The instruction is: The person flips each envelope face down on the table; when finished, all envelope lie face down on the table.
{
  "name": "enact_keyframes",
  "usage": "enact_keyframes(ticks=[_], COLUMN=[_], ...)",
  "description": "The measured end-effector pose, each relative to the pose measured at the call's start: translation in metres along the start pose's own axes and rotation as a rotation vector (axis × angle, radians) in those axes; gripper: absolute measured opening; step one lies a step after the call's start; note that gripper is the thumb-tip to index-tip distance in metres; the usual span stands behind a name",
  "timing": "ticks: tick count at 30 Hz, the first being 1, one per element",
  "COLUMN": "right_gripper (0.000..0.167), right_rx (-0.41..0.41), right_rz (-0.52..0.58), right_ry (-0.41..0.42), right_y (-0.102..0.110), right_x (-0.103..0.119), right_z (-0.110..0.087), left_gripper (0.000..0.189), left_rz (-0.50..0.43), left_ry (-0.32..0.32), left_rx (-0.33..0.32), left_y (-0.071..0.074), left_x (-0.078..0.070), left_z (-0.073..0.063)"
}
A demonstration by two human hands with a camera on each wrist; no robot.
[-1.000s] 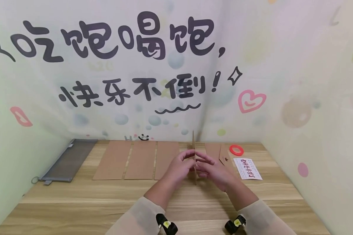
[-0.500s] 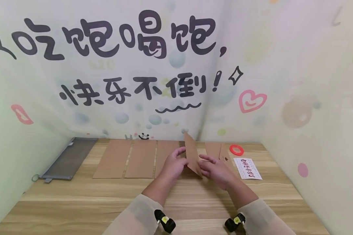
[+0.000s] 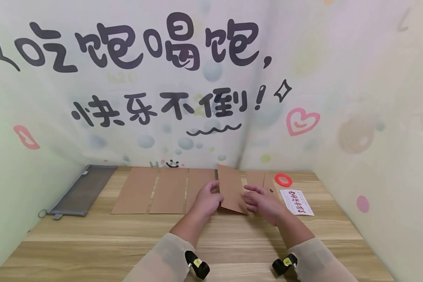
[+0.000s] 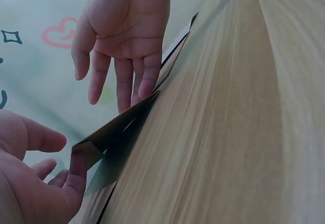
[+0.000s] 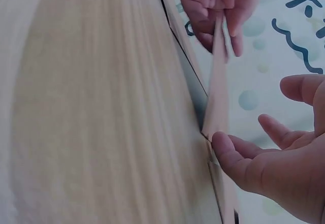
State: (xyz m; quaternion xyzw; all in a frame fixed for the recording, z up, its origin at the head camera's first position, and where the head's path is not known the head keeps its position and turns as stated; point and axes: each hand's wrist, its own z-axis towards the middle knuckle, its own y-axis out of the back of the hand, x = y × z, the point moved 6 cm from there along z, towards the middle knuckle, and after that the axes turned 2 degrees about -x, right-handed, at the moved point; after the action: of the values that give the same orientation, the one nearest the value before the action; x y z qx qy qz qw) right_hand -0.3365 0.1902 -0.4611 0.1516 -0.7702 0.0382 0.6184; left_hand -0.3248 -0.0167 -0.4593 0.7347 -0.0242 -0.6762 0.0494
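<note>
A flat brown kraft-paper piece (image 3: 230, 190) slants over the table in the head view, its left edge raised and its lower right corner down near the wood. My left hand (image 3: 204, 199) pinches it at the left edge; in the right wrist view that edge passes between the fingers of the left hand (image 5: 221, 3). Spread and loosely bent, the fingers of my right hand (image 3: 262, 203) are at the opposite edge. From the right wrist, one fingertip of the right hand (image 5: 284, 158) lies right at the paper's near corner.
Three brown paper rectangles (image 3: 167, 192) lie in a row to the left. Further left is a grey mesh zip pouch (image 3: 82, 192). Beyond my right hand are more brown paper pieces (image 3: 255, 178), a red ring (image 3: 283, 180) and a white printed card (image 3: 297, 202). A printed curtain (image 3: 211, 149) hangs behind.
The paper piece, upright and edge-on between both hands before, has turned and tilted down so its broad face shows. My hands have moved apart, the right one slightly rightward.
</note>
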Motion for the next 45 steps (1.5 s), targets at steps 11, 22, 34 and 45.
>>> enact_keyframes(ticks=[11, 22, 34, 45], right_gripper=[0.060, 0.061, 0.067, 0.072], right_rx=[-0.022, -0.089, -0.119, -0.065], right_rz=[-0.024, 0.006, -0.001, -0.022], right_ry=[-0.034, 0.015, 0.055, 0.028], right_y=[0.012, 0.056, 0.116, 0.137], right_x=[0.000, 0.000, -0.011, -0.017], right_z=[0.000, -0.005, -0.018, -0.008], left_gripper=[0.062, 0.055, 0.056, 0.059], left_rz=[0.107, 0.044, -0.022, -0.026], left_ry=[-0.002, -0.057, -0.056, -0.042], left_rx=[0.069, 0.051, 0.108, 0.165], left_y=[-0.009, -0.026, -0.078, -0.121], left_x=[0.001, -0.001, -0.003, -0.009], left_z=[-0.002, -0.004, -0.005, -0.004])
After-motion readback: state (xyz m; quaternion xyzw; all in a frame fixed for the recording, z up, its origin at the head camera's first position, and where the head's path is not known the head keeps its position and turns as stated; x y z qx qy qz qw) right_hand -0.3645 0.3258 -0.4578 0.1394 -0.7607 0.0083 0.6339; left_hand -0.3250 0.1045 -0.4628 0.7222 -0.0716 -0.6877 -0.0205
